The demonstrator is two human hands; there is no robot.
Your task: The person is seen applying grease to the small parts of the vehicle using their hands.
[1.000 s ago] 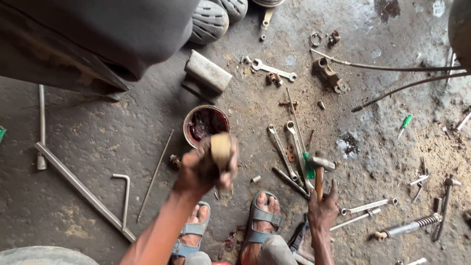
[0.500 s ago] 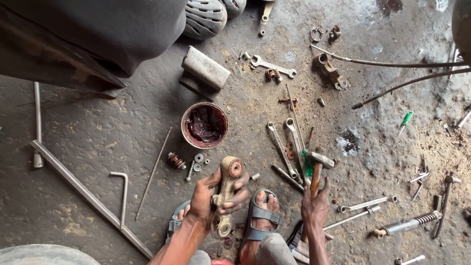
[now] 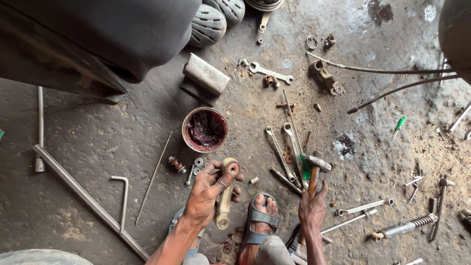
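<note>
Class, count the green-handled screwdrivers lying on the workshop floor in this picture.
2: one green-handled screwdriver lies alone at right; another lies beside the hammer head, partly covered. More may be hidden.

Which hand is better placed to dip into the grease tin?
Left, probably. The left hand, holding the metal link arm, lies just below the red grease tin. The right hand grips the hammer farther off, with wrenches between.
</note>
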